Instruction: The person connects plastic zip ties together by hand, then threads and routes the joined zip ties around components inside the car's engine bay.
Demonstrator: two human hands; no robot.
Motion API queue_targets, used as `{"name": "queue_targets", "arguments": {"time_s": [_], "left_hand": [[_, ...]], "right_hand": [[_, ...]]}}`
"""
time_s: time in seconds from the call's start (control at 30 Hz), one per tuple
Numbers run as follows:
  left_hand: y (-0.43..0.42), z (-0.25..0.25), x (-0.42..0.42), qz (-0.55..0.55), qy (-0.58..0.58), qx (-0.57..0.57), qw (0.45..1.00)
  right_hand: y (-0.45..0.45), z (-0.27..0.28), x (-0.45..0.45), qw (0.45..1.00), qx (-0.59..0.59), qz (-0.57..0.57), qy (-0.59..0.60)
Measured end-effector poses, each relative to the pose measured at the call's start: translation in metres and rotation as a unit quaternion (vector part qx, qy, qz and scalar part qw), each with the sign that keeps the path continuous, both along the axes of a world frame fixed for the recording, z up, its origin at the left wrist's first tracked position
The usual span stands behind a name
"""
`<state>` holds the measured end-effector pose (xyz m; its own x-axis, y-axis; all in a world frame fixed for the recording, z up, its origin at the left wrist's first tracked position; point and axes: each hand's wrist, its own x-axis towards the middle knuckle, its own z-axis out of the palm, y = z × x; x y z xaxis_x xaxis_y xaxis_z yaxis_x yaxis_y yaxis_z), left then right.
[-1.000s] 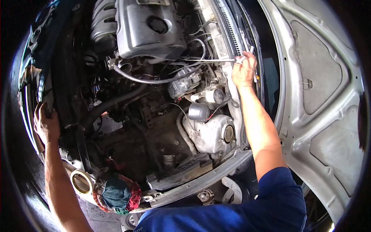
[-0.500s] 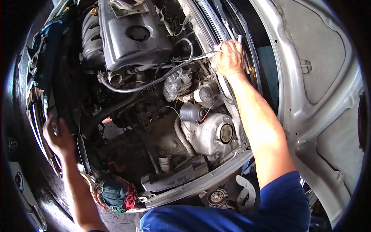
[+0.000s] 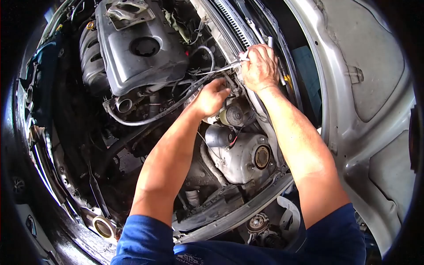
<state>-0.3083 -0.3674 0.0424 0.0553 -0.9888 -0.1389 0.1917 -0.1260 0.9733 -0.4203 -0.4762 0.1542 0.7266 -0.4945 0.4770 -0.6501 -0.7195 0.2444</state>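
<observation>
My right hand (image 3: 260, 68) rests at the cowl edge by the windshield, its fingers closed around a small white piece (image 3: 244, 56) that pokes out by the thumb. A thin grey hose (image 3: 163, 115) runs from the engine towards that hand. My left hand (image 3: 213, 97) is over the rear of the engine bay, beside the hose and just above a round dirty cap (image 3: 234, 115). Its fingers are curled inward; whatever they hold, if anything, is hidden. Below it sit a black cylinder (image 3: 218, 136) and the strut tower (image 3: 240, 163).
A grey plastic engine cover (image 3: 141, 48) bears a loose metal bracket (image 3: 130, 15). The raised hood (image 3: 349, 132) stands at right. The fender edge (image 3: 234, 216) runs in front of me, with a wheel hub (image 3: 257, 223) beyond it. A headlight ring (image 3: 104, 227) is at lower left.
My left hand has swung from the front of the car across the bay to near my right hand. The right hand stays at the cowl. The view has shifted slightly.
</observation>
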Motion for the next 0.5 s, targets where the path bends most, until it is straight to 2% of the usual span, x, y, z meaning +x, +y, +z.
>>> {"name": "queue_targets", "arguments": {"time_s": [0.1, 0.13, 0.23, 0.3, 0.43, 0.5], "left_hand": [[-0.035, -0.012, -0.013, 0.059, -0.119, 0.028, 0.991], [-0.043, -0.017, -0.019, 0.112, -0.162, 0.021, 0.98], [-0.059, -0.015, -0.024, 0.094, -0.197, 0.073, 0.973], [-0.062, -0.008, -0.026, 0.079, -0.202, 0.105, 0.971], [-0.058, -0.002, -0.033, 0.132, -0.175, 0.119, 0.968], [-0.06, -0.005, -0.036, 0.16, -0.104, 0.097, 0.977]], "right_hand": [[-0.004, -0.004, -0.001, 1.0, 0.004, 0.005, -0.015], [-0.004, -0.003, 0.0, 1.0, 0.004, 0.004, -0.015], [-0.002, -0.003, -0.001, 1.0, 0.008, -0.006, -0.01], [-0.002, -0.003, 0.0, 1.0, 0.009, -0.004, -0.008], [-0.001, -0.002, 0.0, 1.0, 0.013, -0.009, -0.005], [-0.002, -0.002, 0.0, 1.0, 0.011, -0.009, 0.003]]}}
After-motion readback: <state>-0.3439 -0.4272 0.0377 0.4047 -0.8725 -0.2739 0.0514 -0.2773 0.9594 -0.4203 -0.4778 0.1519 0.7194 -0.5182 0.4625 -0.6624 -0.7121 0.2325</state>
